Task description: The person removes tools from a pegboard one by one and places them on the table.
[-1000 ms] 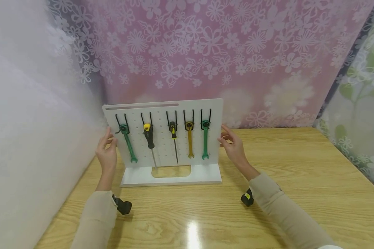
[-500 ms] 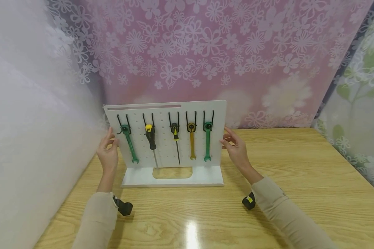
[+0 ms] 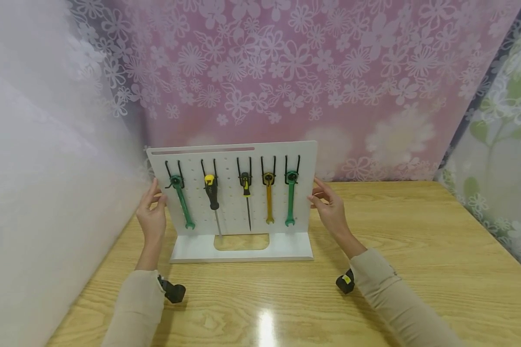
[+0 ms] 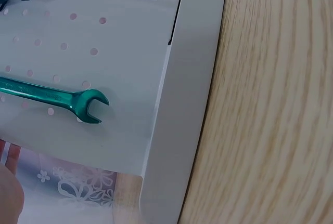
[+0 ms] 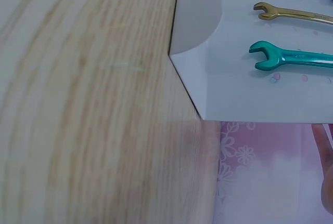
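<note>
While the left hand [image 3: 152, 219] pinches the left edge of the white pegboard [image 3: 226, 209], thumb in front and fingers behind, the right hand [image 3: 332, 212] pinches its right edge likewise. The board stands upright on the left half of the bench [image 3: 226, 311], its flat base toward the near side. An uneven pull could probably twist or tip it, and a jolt might swing tools off the black wire hooks [image 3: 167, 168]. From left to right hang a glossy green wrench [image 3: 184, 207], a thick-handled slotted screwdriver [image 3: 211, 193], a slimmer screwdriver [image 3: 246, 190], a gold-toned wrench [image 3: 269, 205] and a second green wrench [image 3: 291, 205]. The smooth panel has rows of round holes; a rounded cutout opens its base onto streaky wood grain. Beyond, at the far side, hangs a pink flowered backdrop [image 3: 260, 72].
</note>
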A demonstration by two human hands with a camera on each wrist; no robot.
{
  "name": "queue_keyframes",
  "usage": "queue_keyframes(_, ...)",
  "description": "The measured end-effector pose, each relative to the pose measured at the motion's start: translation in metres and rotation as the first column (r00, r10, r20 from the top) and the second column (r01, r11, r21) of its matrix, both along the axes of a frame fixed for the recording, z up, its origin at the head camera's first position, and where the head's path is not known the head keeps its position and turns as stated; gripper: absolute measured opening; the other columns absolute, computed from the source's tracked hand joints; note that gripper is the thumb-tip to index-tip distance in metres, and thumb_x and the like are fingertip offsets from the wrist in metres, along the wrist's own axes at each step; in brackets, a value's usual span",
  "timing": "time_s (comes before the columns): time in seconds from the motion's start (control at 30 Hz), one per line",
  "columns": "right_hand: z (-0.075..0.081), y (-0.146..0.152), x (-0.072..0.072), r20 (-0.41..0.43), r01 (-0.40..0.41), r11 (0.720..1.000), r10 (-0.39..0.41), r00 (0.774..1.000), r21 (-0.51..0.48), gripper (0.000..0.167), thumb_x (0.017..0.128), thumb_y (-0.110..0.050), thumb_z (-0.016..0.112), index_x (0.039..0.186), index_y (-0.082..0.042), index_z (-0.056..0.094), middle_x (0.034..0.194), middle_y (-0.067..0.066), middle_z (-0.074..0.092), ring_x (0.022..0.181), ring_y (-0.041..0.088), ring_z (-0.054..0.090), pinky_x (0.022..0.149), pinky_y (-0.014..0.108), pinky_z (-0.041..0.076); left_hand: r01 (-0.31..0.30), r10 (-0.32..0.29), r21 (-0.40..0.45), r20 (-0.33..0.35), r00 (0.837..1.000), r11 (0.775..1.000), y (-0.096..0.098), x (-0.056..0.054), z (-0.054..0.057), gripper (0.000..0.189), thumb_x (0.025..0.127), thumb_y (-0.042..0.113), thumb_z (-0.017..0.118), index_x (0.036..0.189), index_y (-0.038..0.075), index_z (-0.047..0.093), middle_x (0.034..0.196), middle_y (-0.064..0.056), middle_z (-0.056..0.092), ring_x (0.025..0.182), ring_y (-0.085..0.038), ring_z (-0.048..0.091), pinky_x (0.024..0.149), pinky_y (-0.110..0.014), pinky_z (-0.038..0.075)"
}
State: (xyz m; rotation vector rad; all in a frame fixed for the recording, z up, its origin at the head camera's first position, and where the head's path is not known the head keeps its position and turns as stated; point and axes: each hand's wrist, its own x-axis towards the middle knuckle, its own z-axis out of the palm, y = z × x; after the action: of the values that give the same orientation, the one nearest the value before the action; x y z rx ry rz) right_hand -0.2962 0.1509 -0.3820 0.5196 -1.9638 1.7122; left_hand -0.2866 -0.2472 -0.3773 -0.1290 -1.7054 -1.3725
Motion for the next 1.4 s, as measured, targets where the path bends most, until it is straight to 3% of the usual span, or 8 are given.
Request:
queue_keyframes(0.23,-0.002,-0.001,0.001,-0.035,0.015,1.000,-0.015,0.999,0.005,0.045,0.083,0.014,0.058,0.127,0.009,0.048,0.092,0.028,0.055,0.076,0.035,0.057,0.059,0.035,0.054,-0.071,0.069,-0.072,-0.021,0.997,0.995,0.001,-0.001,-0.002,0.040,0.084,-0.011,0.059,0.122,-0.002,0.056,0.101,-0.026,0.059,0.081,-0.024,0.058,0.068,-0.016,0.046)
queue_keyframes(0.4,0.000,-0.004,0.008,-0.056,0.061,0.996,-0.058,0.997,0.060,0.043,0.085,0.011,0.057,0.127,0.008,0.048,0.095,0.027,0.056,0.080,0.043,0.056,0.060,0.018,0.051,-0.112,0.112,-0.097,-0.006,0.994,0.989,-0.005,-0.010,-0.013,0.041,0.085,-0.007,0.060,0.124,0.004,0.057,0.103,-0.020,0.061,0.083,-0.026,0.059,0.067,-0.009,0.045)
queue_keyframes(0.53,0.002,-0.009,0.014,-0.118,0.136,0.986,-0.124,0.985,0.100,0.040,0.086,0.009,0.057,0.125,0.007,0.051,0.097,0.027,0.056,0.085,0.038,0.057,0.062,0.012,0.048,-0.130,0.137,-0.120,0.050,0.989,0.984,-0.005,-0.008,-0.014,0.042,0.086,-0.002,0.061,0.126,0.009,0.056,0.108,-0.015,0.060,0.088,-0.021,0.059,0.069,-0.009,0.045)
queue_keyframes(0.73,0.006,-0.015,0.024,-0.171,0.160,0.986,-0.165,0.971,-0.042,0.022,0.089,0.012,0.049,0.110,0.013,0.057,0.096,0.027,0.053,0.080,0.022,0.056,0.059,0.017,0.051,-0.144,0.154,-0.086,0.116,0.981,0.986,-0.003,0.000,-0.007,0.035,0.085,0.000,0.063,0.120,0.008,0.062,0.107,-0.010,0.059,0.091,-0.017,0.059,0.074,-0.020,0.050)
queue_keyframes(0.9,0.013,-0.031,0.037,-0.227,0.043,0.993,-0.067,0.972,-0.109,0.013,0.088,0.015,0.047,0.097,0.018,0.055,0.091,0.027,0.053,0.073,0.022,0.055,0.056,0.023,0.052,-0.122,0.125,-0.035,0.124,0.984,0.992,0.000,0.008,-0.003,0.026,0.085,0.001,0.064,0.112,0.003,0.065,0.104,-0.007,0.060,0.088,-0.011,0.058,0.076,-0.021,0.049)
queue_keyframes(1.1,0.023,-0.074,0.055,-0.284,-0.128,0.992,0.122,0.951,-0.004,0.011,0.084,0.019,0.050,0.092,0.016,0.057,0.086,0.025,0.053,0.072,0.024,0.057,0.054,0.035,0.053,-0.009,0.011,-0.018,0.153,0.988,1.000,0.009,0.013,0.002,0.025,0.087,0.006,0.064,0.110,-0.002,0.064,0.106,-0.012,0.063,0.089,-0.010,0.057,0.078,-0.021,0.047)
queue_keyframes(1.23,0.029,-0.107,0.064,-0.199,-0.243,0.966,0.257,0.946,0.094,0.015,0.085,0.014,0.052,0.099,0.013,0.057,0.092,0.024,0.056,0.077,0.030,0.057,0.058,0.043,0.053,0.039,-0.037,-0.007,0.214,0.976,0.999,0.015,0.014,0.002,0.027,0.088,0.010,0.063,0.113,-0.001,0.062,0.108,-0.011,0.062,0.092,-0.014,0.056,0.082,-0.024,0.046)
queue_keyframes(1.4,0.041,-0.144,0.066,-0.006,-0.378,0.914,0.383,0.924,0.148,0.023,0.087,0.009,0.053,0.110,0.011,0.052,0.102,0.022,0.055,0.091,0.034,0.055,0.071,0.040,0.052,0.048,-0.051,0.016,0.290,0.956,0.999,0.022,0.015,0.000,0.030,0.088,0.013,0.062,0.114,-0.001,0.060,0.108,-0.011,0.061,0.092,-0.013,0.053,0.083,-0.028,0.045)
